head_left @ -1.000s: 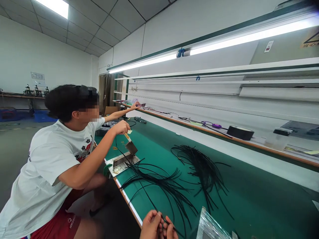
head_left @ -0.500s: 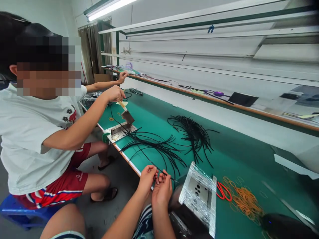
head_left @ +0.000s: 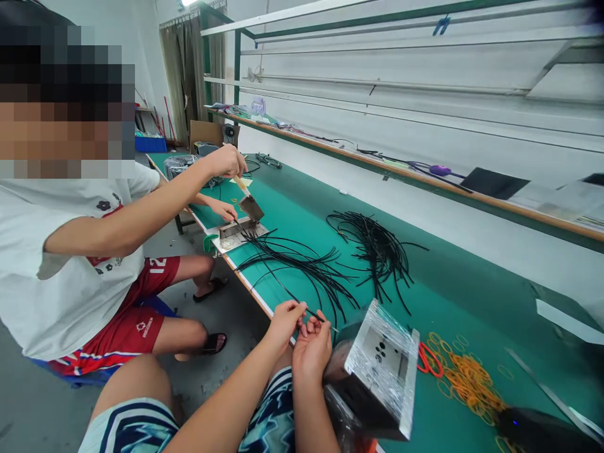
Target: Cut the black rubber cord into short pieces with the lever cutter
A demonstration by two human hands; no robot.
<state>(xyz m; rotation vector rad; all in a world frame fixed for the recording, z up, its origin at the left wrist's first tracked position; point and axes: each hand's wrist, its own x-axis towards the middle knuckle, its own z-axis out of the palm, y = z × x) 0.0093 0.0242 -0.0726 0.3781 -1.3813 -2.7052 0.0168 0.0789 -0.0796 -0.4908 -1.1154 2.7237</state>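
My left hand pinches a thin black cable between thumb and fingers, low in the view at the mat's near edge. The cable's tip sticks out to the right. My right hand sits just beside it, fingers curled up close to the cable. Whether those fingers grip it is hard to tell. Two loose heaps of similar black cables lie on the green bench mat beyond my hands, the second heap further right.
A foil-wrapped box stands right of my hands, beside red-handled scissors and scattered orange rubber bands. A seated co-worker on the left holds a wood-handled scraper over a metal tray. A wooden shelf runs behind.
The view has turned left and down, showing more of my arms. My hands have stayed close together on the cable. The co-worker's other hand has come back from the far shelf to the tray.
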